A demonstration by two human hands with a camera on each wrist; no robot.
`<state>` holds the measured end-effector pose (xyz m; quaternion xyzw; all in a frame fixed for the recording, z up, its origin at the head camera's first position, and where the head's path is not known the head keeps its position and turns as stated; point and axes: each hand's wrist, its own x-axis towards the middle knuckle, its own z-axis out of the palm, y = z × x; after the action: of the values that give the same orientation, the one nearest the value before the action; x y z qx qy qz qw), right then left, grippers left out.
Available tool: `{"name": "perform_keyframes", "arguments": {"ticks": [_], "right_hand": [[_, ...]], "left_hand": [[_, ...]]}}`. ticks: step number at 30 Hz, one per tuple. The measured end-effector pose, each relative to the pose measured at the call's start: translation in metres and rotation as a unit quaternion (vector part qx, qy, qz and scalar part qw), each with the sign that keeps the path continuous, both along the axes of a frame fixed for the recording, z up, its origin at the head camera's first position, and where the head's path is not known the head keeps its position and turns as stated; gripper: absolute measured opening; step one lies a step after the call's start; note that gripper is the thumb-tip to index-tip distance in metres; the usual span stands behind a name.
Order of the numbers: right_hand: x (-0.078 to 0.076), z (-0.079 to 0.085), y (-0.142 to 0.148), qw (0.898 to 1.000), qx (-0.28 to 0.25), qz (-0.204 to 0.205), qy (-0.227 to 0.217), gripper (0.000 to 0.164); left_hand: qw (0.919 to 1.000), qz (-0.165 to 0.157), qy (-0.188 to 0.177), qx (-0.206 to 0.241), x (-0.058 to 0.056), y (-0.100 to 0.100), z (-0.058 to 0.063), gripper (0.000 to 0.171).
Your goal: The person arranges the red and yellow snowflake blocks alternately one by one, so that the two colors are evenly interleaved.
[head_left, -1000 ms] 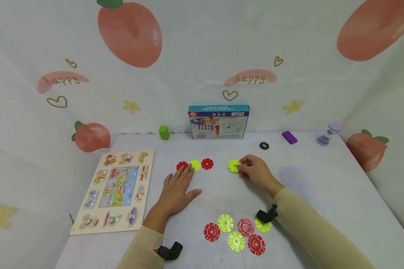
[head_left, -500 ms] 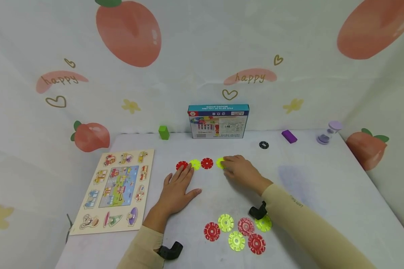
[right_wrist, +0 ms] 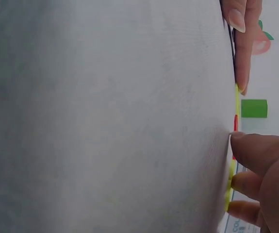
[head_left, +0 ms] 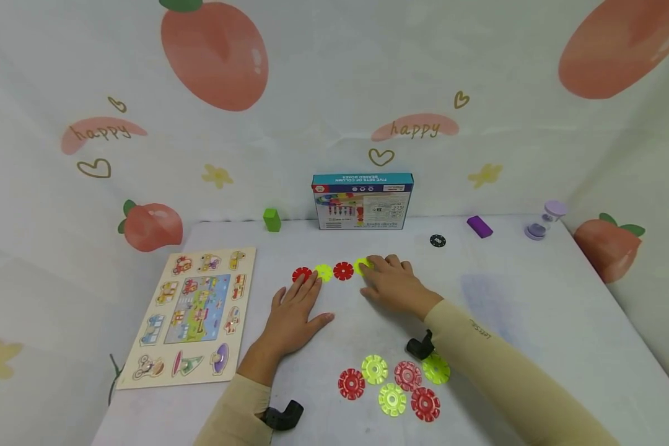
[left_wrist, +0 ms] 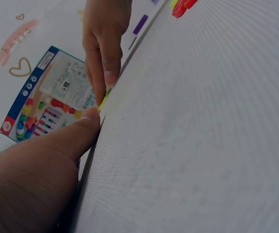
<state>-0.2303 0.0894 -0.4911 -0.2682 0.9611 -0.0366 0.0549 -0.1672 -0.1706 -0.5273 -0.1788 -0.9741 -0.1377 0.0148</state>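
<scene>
Four-part rows are plain here: a red notched plastic disc, a yellow disc, a second red disc and a second yellow disc lie in line across the table. My left hand lies flat, fingers spread, with fingertips over the left red disc and at the first yellow one. At the row's right end, my right hand rests its fingertips on the second yellow disc, partly covering it. In the right wrist view, two fingertips touch that yellow disc's edge, while the thumb sits by the red one.
Several loose red and yellow discs lie nearer the front, one partly under the right wrist's black mount. A wooden puzzle board is at left. Behind stand a green block, a box, a black chip, a purple block and an hourglass.
My right hand has moved left, bringing the yellow disc up beside the red one, and its fingers have gone from pinching the disc to resting on it. The left hand has stayed still.
</scene>
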Motion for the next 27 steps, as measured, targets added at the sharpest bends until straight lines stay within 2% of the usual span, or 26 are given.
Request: {"name": "perform_keyframes", "arguments": {"ticks": [13,21,24,27], "right_hand": [[0.0009,-0.0006,0.0016,1.000,-0.015,-0.001,-0.010,0.071],[0.0004,-0.0011,0.0008,0.999,-0.023,0.000,-0.023,0.072],[0.0007,0.0010,0.0025,0.998,-0.050,-0.003,-0.042,0.072],[0.0011,0.0062,0.0084,0.991,-0.110,-0.019,-0.071,0.072]], "left_hand": [[1.0000,-0.002,0.003,-0.002,-0.0006,-0.0006,-0.0020,0.082],[1.0000,-0.001,0.000,-0.002,0.0007,-0.0005,0.0012,0.081],[1.0000,-0.001,-0.003,-0.002,0.0008,-0.0003,0.0017,0.081],[1.0000,-0.001,-0.006,-0.003,0.0007,-0.0001,0.0015,0.082]]}}
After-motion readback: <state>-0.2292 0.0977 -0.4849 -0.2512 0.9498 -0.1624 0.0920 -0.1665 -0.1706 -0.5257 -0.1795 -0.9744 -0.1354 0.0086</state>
